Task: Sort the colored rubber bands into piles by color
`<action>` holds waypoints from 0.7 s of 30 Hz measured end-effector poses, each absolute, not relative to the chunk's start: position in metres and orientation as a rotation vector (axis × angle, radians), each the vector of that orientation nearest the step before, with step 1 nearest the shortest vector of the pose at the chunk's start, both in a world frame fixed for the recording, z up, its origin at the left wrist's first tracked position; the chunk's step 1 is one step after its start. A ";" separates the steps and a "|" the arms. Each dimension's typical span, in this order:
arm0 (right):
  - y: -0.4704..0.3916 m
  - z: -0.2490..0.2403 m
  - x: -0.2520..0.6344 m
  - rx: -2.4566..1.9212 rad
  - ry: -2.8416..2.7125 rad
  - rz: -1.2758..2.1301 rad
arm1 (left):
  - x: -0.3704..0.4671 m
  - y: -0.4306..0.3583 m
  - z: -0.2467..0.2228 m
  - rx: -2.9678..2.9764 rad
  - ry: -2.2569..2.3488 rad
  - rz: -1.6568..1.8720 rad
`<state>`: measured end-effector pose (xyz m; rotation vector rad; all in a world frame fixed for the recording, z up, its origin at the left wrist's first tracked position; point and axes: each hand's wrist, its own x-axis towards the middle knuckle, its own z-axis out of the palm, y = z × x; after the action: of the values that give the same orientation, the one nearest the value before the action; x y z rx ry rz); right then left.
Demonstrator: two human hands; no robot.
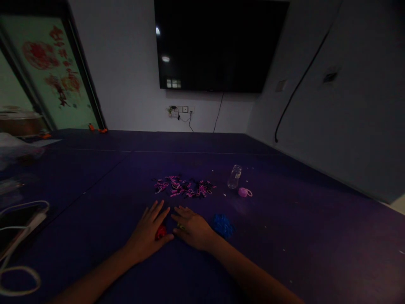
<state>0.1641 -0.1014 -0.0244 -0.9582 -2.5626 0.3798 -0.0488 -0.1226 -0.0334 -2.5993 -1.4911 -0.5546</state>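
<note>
Left hand (147,234), loosely spread, curves over a red bundle (161,232); right hand (193,229), fingers splayed, partly covers a yellow-green bundle (181,226). Ahead of the right grip stands a clear bottle (234,177), its small label unreadable, no contents discernible; a pink cap (243,192) sits just beside it.

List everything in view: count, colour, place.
Small bands: many, pink and black, beyond hands
Red bundle: one, beside left thumb
Yellow-green item: one, part-hidden by right hand
Blue heap: one, right of right hand
Bottle: one, clear, right of bands
Ringed piece: one, pink, beside bottle
Screen: one, black, far wall
Sockets: several, pale, below screen
White cable: left
Orange items: several, far left
Plastic: clear, left edge
Surface: one, purple, beneath
Left hand, right hand: bare, near centre
</note>
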 end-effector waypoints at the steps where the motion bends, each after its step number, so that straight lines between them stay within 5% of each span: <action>1: -0.104 -0.024 0.165 -0.920 -2.574 0.378 | -0.052 -0.119 -0.036 -2.696 -1.474 -0.506; 11: -0.141 -0.025 0.177 -0.758 -2.635 0.396 | -0.056 -0.138 -0.029 -3.078 -1.294 -0.613; 21: -0.144 -0.021 0.183 -1.003 -2.495 0.402 | -0.059 -0.138 -0.028 -2.820 -1.368 -0.547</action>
<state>0.1833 -0.1444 -0.0206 -1.0031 -2.4950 0.4022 -0.0585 -0.1381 -0.0281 -2.8204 -1.3682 -0.5467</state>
